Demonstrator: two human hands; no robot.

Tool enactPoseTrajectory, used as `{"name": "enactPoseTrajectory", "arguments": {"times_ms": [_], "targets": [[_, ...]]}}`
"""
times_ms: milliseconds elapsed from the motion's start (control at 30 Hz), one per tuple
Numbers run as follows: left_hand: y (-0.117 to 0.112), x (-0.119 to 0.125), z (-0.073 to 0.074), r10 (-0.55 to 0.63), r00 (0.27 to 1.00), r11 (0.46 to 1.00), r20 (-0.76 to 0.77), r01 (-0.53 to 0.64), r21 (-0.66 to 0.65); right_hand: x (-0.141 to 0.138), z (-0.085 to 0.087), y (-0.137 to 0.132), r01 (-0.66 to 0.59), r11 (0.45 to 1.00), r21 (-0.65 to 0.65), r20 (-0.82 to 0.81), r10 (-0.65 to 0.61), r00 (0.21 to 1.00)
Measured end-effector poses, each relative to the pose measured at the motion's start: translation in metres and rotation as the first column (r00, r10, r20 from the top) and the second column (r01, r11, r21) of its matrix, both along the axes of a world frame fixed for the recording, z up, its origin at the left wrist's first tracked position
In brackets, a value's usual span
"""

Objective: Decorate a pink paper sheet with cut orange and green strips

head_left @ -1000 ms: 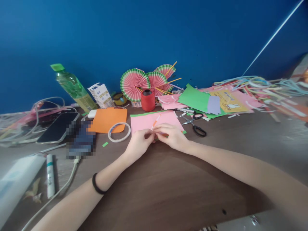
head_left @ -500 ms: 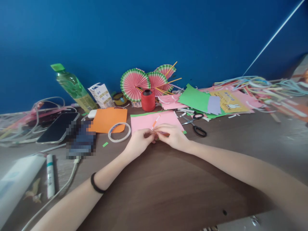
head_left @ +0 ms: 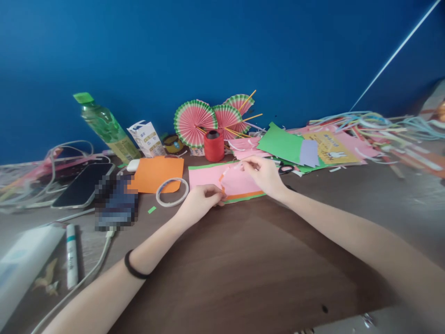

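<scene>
A pink sheet of paper (head_left: 205, 175) with green along its edges lies on the table in front of me. Along its near edge runs an orange paper strip (head_left: 245, 195). My left hand (head_left: 203, 202) is closed at the lower left part of the sheet, its fingertips pinching the orange strip's left end. From there a narrow orange-and-white strip (head_left: 225, 171) curves up above the sheet. My right hand (head_left: 266, 176) pinches the far, pale end of this narrow strip. A white tape roll (head_left: 172, 191) lies just left of my left hand.
Orange paper (head_left: 156, 174) and phones are left; a green bottle (head_left: 107, 125) leans behind. Pleated paper fans (head_left: 195, 123) stand at the wall behind a red thread spool (head_left: 213, 146). Black-handled scissors (head_left: 286, 169) lie partly behind my right hand, near green paper (head_left: 281, 141).
My right hand has moved right and away from my left hand, drawing the narrow strip out into a curve. The orange strip along the near edge now shows. My left hand has stayed nearly in place.
</scene>
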State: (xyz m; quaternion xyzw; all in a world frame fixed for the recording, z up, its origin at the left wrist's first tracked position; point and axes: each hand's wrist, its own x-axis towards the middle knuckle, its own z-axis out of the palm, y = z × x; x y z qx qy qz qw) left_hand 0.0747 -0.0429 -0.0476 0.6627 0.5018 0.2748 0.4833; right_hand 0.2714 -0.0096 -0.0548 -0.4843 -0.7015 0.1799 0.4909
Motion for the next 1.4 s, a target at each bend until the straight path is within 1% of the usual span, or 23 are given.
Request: {"name": "enactPoseTrajectory", "arguments": {"times_ms": [167, 233, 300, 400, 467, 500, 567, 600, 667, 700, 733, 800, 867, 933, 1000, 1033, 1133, 1167, 1200, 1267, 1333, 1367, 1400], "targets": [[0.002, -0.002, 0.004, 0.005, 0.998, 0.999, 0.066, -0.003, -0.036, 0.03, 0.006, 0.025, 0.165, 0.986, -0.026, 0.098, -0.161, 0.982], [0.001, -0.002, 0.007, 0.013, 0.996, 0.999, 0.089, -0.008, -0.048, 0.043, 0.007, 0.033, 0.253, 0.967, 0.001, 0.181, -0.249, 0.951], [0.0, -0.002, 0.011, 0.028, 0.994, 0.997, 0.108, -0.02, -0.073, 0.055, 0.007, 0.041, 0.31, 0.951, 0.011, 0.296, -0.299, 0.907], [-0.001, -0.002, 0.014, 0.051, 0.99, 0.991, 0.133, -0.034, -0.129, 0.066, 0.007, 0.049, 0.327, 0.945, 0.001, 0.44, -0.294, 0.848], [0.0, -0.003, 0.015, 0.064, 0.986, 0.987, 0.152, -0.041, -0.152, 0.068, 0.007, 0.05, 0.326, 0.945, -0.021, 0.472, -0.278, 0.837], [0.0, -0.003, 0.014, 0.067, 0.985, 0.987, 0.161, -0.042, -0.158, 0.067, 0.008, 0.049, 0.316, 0.948, -0.034, 0.463, -0.265, 0.846], [0.0, -0.004, 0.014, 0.062, 0.983, 0.988, 0.173, -0.035, -0.151, 0.06, 0.01, 0.044, 0.249, 0.966, -0.063, 0.405, -0.204, 0.891], [0.0, -0.004, 0.014, 0.053, 0.983, 0.99, 0.177, -0.027, -0.141, 0.055, 0.011, 0.04, 0.187, 0.979, -0.081, 0.36, -0.146, 0.921], [0.0, -0.003, 0.014, 0.023, 0.983, 0.992, 0.18, -0.001, -0.124, 0.042, 0.013, 0.03, 0.003, 0.99, -0.144, 0.254, 0.034, 0.967], [0.0, -0.003, 0.014, 0.008, 0.983, 0.993, 0.182, 0.014, -0.117, 0.035, 0.014, 0.024, -0.131, 0.971, -0.199, 0.195, 0.17, 0.966], [-0.001, -0.002, 0.015, -0.005, 0.983, 0.993, 0.183, 0.026, -0.115, 0.028, 0.015, 0.018, -0.262, 0.933, -0.247, 0.136, 0.301, 0.944], [-0.002, -0.002, 0.016, -0.019, 0.982, 0.992, 0.186, 0.042, -0.122, 0.015, 0.014, 0.008, -0.485, 0.819, -0.306, 0.02, 0.515, 0.857], [-0.002, -0.002, 0.017, -0.032, 0.981, 0.99, 0.192, 0.058, -0.129, 0.006, 0.011, 0.002, -0.598, 0.742, -0.302, -0.039, 0.617, 0.786], [-0.002, -0.002, 0.017, -0.06, 0.978, 0.988, 0.198, 0.086, -0.129, 0.0, 0.007, 0.0, -0.655, 0.699, -0.285, -0.088, 0.662, 0.745], [-0.002, -0.002, 0.017, -0.095, 0.976, 0.984, 0.198, 0.121, -0.127, -0.002, 0.003, 0.001, -0.679, 0.678, -0.281, -0.131, 0.674, 0.727], [-0.002, -0.003, 0.018, -0.109, 0.975, 0.982, 0.195, 0.136, -0.13, -0.001, 0.002, 0.002, -0.677, 0.679, -0.283, -0.146, 0.667, 0.73], [-0.002, -0.003, 0.018, -0.126, 0.975, 0.979, 0.184, 0.152, -0.138, 0.001, 0.0, 0.004, -0.614, 0.732, -0.294, -0.15, 0.599, 0.786], [-0.002, -0.003, 0.018, -0.124, 0.976, 0.979, 0.182, 0.15, -0.14, 0.001, -0.001, 0.004, -0.6, 0.739, -0.306, -0.149, 0.585, 0.797], [-0.002, -0.003, 0.018, -0.121, 0.976, 0.979, 0.181, 0.148, -0.143, 0.002, -0.001, 0.003, -0.601, 0.731, -0.324, -0.151, 0.587, 0.795], [-0.002, -0.004, 0.018, -0.116, 0.976, 0.978, 0.184, 0.144, -0.148, 0.001, -0.002, 0.002, -0.648, 0.677, -0.349, -0.176, 0.632, 0.755], [-0.002, -0.004, 0.019, -0.132, 0.973, 0.974, 0.188, 0.162, -0.155, 0.0, -0.002, 0.002, -0.7, 0.631, -0.335, -0.212, 0.673, 0.708], [-0.002, -0.004, 0.019, -0.145, 0.972, 0.971, 0.183, 0.176, -0.162, -0.001, -0.002, 0.001, -0.71, 0.627, -0.32, -0.226, 0.678, 0.7], [-0.001, -0.005, 0.019, -0.157, 0.973, 0.967, 0.169, 0.186, -0.174, -0.001, -0.001, 0.001, -0.709, 0.636, -0.304, -0.237, 0.671, 0.703]]}}
